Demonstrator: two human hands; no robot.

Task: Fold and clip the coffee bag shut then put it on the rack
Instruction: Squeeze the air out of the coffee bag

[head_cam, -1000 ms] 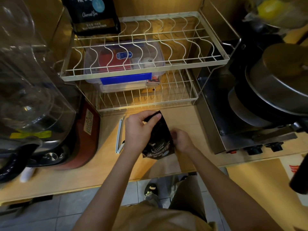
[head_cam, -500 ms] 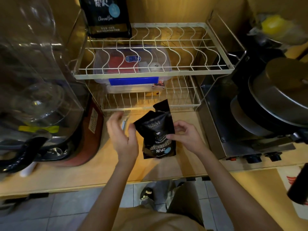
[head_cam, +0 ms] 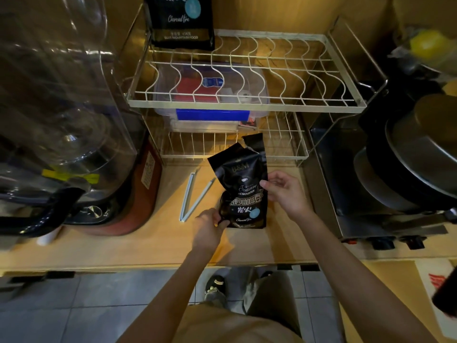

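Observation:
A black coffee bag (head_cam: pixel 243 186) stands upright on the wooden counter in front of the rack, its torn top open and unfolded. My left hand (head_cam: pixel 210 229) grips the bag's lower left corner. My right hand (head_cam: pixel 284 191) pinches its right edge at mid height. A pale blue bag clip (head_cam: pixel 194 198) lies open in a V on the counter just left of the bag, touched by neither hand. The white two-tier wire rack (head_cam: pixel 247 105) stands behind, with a second black coffee bag (head_cam: pixel 181 21) on its upper tier at the back left.
A clear plastic box (head_cam: pixel 210 115) with a blue band sits on the rack's lower tier. A large appliance with a clear jug (head_cam: pixel 61 120) fills the left. A steel cooker with stacked pots (head_cam: pixel 408 169) stands at the right. The counter edge (head_cam: pixel 148 267) runs below my hands.
My left hand has dropped from beside the bag's middle to its lower left corner. The clip, partly hidden before, now lies fully in sight. The bag stands more upright.

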